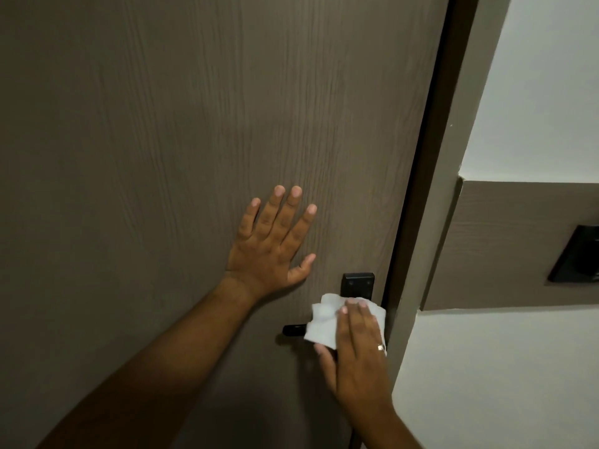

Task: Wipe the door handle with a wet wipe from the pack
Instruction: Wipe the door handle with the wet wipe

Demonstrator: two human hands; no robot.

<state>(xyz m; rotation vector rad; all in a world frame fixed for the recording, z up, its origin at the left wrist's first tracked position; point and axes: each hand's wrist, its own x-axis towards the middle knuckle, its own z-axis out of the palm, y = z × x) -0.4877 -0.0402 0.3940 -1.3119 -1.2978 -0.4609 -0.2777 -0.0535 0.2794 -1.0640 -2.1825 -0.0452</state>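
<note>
**Hands at the door: wiping under way**

Head view: the left hand (274, 244) lies flat on the brown wood-grain door (162, 140), fingers straight and spread, thumb out toward the lock side, holding nothing. It looks to be bracing the door. The right hand (358, 348) sits lower and closer to the door's edge, fingers laid fairly straight over a white wet wipe (324, 322) and pressing it onto the black door handle (293, 329). A ring (381, 347) shows on one finger. Whether the thumb curls beneath the lever cannot be told, since the wipe and the hand hide it.

The handle is a black lever; only its free end pokes out to the left of the wipe, and the rest is covered. Just above the wipe the black backplate (358, 284) is bare. The door frame (431, 189) runs just right of the hand, and a dark wall switch plate (580, 254) sits well apart on the panel beyond. The pack of wipes is not in sight.

The step in hand appears to be the wiping itself, with the wipe already on the lever. The next move likely calls for sliding the wipe left along the lever to its exposed tip, keeping pressure steady, then passing over the backplate, while the left hand keeps the door from swinging.
</note>
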